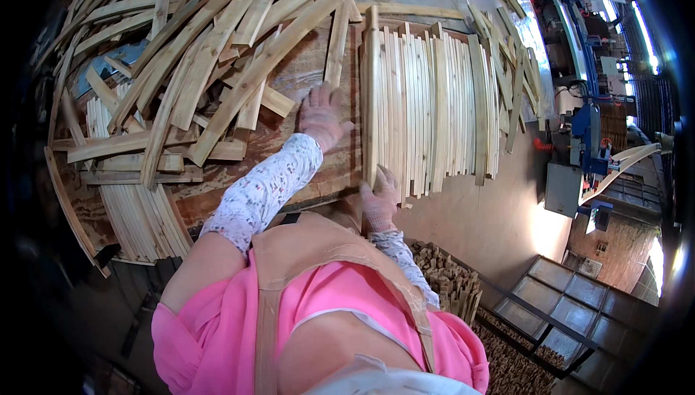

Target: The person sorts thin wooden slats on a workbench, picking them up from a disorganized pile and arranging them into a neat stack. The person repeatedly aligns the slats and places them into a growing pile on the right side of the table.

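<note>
Reddish-brown wooden tabletop (304, 69) spreads under your splayed, empty left hand (323, 118), while your right hand (381, 200) touches the near end of a long, pale wooden strip (371, 98), its grip impossible to tell.

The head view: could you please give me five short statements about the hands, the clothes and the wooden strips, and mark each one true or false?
1. The loose pile of strips lies to the left of the neat row. True.
2. The left hand is to the right of the neat row. False: it is to the left of that row.
3. The right hand is at the near end of the row's leftmost strip. True.
4. The forearm sleeves are plain black. False: they are white with a small pattern.
5. The person wears a brown apron over a pink garment. True.
</note>
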Motion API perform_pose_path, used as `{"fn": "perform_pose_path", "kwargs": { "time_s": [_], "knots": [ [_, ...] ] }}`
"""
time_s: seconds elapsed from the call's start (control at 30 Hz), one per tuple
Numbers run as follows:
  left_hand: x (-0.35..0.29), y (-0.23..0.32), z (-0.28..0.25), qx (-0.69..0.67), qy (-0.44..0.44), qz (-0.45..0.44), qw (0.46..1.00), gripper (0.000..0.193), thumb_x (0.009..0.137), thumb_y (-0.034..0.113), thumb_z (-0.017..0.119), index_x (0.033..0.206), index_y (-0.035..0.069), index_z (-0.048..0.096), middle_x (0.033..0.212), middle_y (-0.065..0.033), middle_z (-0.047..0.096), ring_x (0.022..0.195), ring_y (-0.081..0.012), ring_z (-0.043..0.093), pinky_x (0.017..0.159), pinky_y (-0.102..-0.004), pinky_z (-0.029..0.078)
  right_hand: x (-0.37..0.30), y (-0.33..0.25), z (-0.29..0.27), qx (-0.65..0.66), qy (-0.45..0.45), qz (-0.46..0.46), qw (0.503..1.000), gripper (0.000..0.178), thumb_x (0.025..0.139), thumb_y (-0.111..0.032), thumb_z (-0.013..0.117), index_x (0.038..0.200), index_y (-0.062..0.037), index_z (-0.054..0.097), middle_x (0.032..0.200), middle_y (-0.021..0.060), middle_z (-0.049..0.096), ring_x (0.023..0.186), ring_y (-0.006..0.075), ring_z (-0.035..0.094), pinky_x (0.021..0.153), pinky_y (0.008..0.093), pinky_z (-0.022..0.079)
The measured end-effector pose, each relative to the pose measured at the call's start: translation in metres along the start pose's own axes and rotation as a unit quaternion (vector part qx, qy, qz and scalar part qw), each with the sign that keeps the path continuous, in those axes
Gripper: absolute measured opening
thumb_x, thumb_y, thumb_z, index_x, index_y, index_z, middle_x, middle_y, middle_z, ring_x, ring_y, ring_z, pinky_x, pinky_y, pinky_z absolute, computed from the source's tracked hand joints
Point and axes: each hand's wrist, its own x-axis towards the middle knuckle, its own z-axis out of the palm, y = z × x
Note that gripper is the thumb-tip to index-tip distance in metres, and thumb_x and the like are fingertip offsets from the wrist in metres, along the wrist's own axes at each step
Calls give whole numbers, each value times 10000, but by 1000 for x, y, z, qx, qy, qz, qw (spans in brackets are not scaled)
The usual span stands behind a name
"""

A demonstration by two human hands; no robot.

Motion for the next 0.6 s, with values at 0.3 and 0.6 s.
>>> {"fn": "perform_pose_path", "kwargs": {
  "time_s": [0.3,0.6],
  "knots": [
    [19,-54,1,-483,-78,-164,857,376,903,130,691,1256,34,607,1178,-146,669,1043,-231,659,819,-365,558,15,2,24,-126,84,-75,986,746,760,-225,839,1452,-102,587,1406,165,613,1330,393,532,1156,535,415],
    [-149,31,59,-193,-160,-83,964,766,883,355,685,1522,8,446,1365,-282,589,1275,-409,611,1058,-480,518,60,9,12,21,19,-96,995,755,860,-397,803,1501,-79,565,1478,197,586,1383,417,503,1211,552,344]
  ]
}}
